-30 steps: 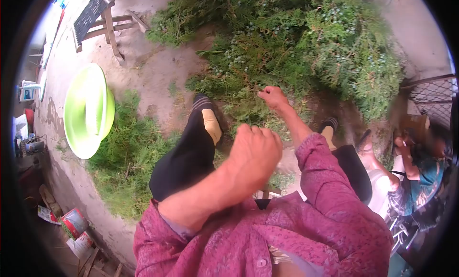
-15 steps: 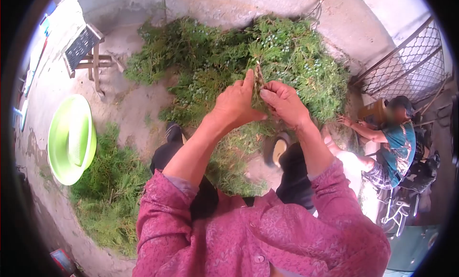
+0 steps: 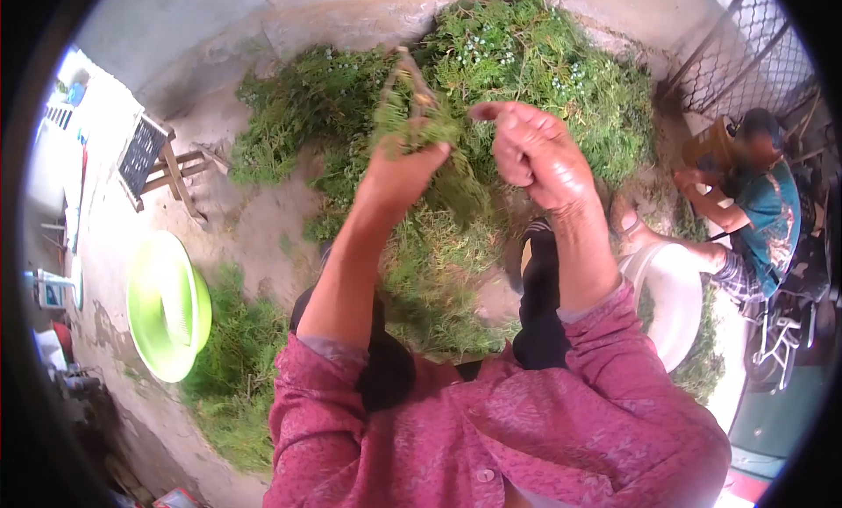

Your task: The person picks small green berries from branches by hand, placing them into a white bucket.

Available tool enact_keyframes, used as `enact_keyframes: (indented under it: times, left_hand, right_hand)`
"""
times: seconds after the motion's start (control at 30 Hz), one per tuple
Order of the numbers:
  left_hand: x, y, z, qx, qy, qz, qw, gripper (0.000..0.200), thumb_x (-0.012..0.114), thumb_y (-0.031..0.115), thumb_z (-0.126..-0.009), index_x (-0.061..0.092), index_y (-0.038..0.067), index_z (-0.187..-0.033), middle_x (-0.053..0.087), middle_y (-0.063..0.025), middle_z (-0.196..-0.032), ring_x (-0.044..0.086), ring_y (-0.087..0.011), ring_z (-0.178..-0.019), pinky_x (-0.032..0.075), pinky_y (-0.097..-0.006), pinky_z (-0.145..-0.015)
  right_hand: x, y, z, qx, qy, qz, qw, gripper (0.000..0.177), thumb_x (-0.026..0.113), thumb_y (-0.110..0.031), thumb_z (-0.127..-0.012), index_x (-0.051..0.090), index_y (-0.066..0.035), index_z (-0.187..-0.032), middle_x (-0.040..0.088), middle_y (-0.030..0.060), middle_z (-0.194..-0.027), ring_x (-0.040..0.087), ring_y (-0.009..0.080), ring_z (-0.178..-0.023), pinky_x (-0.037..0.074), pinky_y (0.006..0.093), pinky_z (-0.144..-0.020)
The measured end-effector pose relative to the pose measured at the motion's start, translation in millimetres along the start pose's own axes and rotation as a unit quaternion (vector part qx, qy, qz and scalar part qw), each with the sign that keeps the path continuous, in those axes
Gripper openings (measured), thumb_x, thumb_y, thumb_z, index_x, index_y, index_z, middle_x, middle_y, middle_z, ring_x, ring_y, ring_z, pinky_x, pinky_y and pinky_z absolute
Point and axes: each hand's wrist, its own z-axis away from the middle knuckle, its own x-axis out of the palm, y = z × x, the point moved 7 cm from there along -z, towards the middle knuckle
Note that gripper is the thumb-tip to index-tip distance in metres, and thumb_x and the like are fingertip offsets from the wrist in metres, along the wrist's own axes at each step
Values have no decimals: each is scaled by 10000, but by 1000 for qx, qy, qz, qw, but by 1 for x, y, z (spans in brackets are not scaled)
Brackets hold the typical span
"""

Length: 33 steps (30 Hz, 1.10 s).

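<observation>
My left hand [image 3: 399,176] is closed around a leafy evergreen branch [image 3: 417,122], whose bare woody end points up and away from me. Green sprays hang below the fingers, slightly blurred. To the right, apart from the branch, my right hand [image 3: 539,153] is raised with curled fingers, thumb and forefinger together. Whatever it may hold does not show. Beyond both hands lies a large heap of evergreen cuttings [image 3: 517,56] with small pale blue-green cones. Loose green clippings [image 3: 438,275] cover the ground between my feet.
A lime green basin [image 3: 145,306] stands at the left beside another pile of greenery [image 3: 232,376]. A wooden stool [image 3: 145,161] is behind it. At the right, a seated person [image 3: 763,214] handles a brownish bucket [image 3: 709,148], near a whitish tub [image 3: 671,302]. Metal mesh [image 3: 741,47] leans against the wall.
My hands have moved apart; the right came off the stem. The left now grips the leafy branch, farther left. The other person's hands have moved to the bucket. The view has shifted.
</observation>
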Motion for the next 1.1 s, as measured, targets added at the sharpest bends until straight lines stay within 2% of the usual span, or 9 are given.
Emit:
enact_keyframes:
  times: [0.03, 0.13, 0.23, 0.5, 0.57, 0.6, 0.7, 0.9, 1.1]
  left_hand:
    - [-1, -3, -4, -2, -6, -8, 1000, 226, 583, 90, -795, 571, 37, -1014, 596, -48, -901, 544, -126, -805, 442, -272, -711]
    - [-15, -11, -17, -45, 13, 284, 958, 234, 580, 88, -793, 576, 58, -1025, 595, -62, -955, 564, -181, -861, 460, -332, -737]
    - [-16, -14, -25, -76, -3, 349, 934, 215, 547, 100, -815, 572, 35, -1018, 590, -67, -980, 564, -191, -874, 463, -350, -751]
    - [-13, -32, -38, -104, 69, 393, 911, 264, 482, 152, -862, 509, -7, -1070, 576, -112, -1021, 558, -254, -919, 451, -412, -818]
    - [-12, -40, -43, -109, 59, 401, 908, 268, 468, 152, -869, 495, -17, -1076, 565, -122, -1044, 549, -261, -944, 442, -419, -837]
    - [-12, -42, -44, -110, 58, 397, 909, 268, 468, 152, -869, 495, -17, -1076, 565, -122, -1044, 549, -261, -944, 442, -419, -837]
    - [-10, -47, -46, -111, 54, 399, 909, 254, 458, 142, -872, 494, -19, -1066, 563, -126, -1039, 550, -260, -929, 442, -408, -831]
    - [-10, -44, -46, -81, 50, 402, 910, 223, 443, 135, -875, 501, -19, -1026, 565, -130, -1002, 553, -256, -885, 444, -392, -809]
    - [-18, -45, -43, -78, 41, 407, 909, 218, 448, 138, -872, 506, -18, -1013, 572, -125, -980, 555, -258, -876, 444, -394, -806]
  right_hand:
    - [-16, -2, 0, -9, 21, -3, 1000, 351, 554, -232, -851, 502, 61, -1037, 404, -49, -551, 333, 30, -422, 229, 166, -356]
    - [-49, 3, 3, -5, 70, -110, 991, 202, 570, -194, -844, 575, -11, -928, 466, -32, -582, 363, 34, -441, 247, 167, -371]
    - [-56, 4, 15, 17, 93, -123, 988, 168, 567, -171, -845, 574, -19, -915, 493, -17, -621, 392, 39, -467, 255, 162, -381]
    - [-34, 23, 30, 72, 14, -65, 995, 132, 647, -123, -771, 591, -47, -863, 530, -17, -671, 448, 30, -511, 307, 175, -404]
    - [-25, 19, 29, 55, 56, 102, 992, 182, 668, -145, -743, 590, -37, -866, 535, -16, -681, 457, 54, -529, 369, 203, -450]
    - [-29, 22, 22, -26, 62, 198, 978, 249, 690, -157, -702, 579, -15, -873, 544, -3, -694, 476, 88, -549, 419, 238, -508]
    - [-17, 19, 19, -77, 88, 294, 949, 291, 706, -157, -677, 565, 7, -871, 556, 34, -674, 493, 114, -551, 435, 264, -527]
    - [-8, 26, 12, -150, 91, 348, 921, 339, 700, -180, -689, 540, 26, -906, 561, 92, -630, 519, 133, -553, 449, 280, -547]
    - [-3, 27, 13, -125, 125, 327, 928, 349, 669, -239, -746, 518, 20, -924, 562, 66, -655, 524, 130, -532, 443, 273, -507]
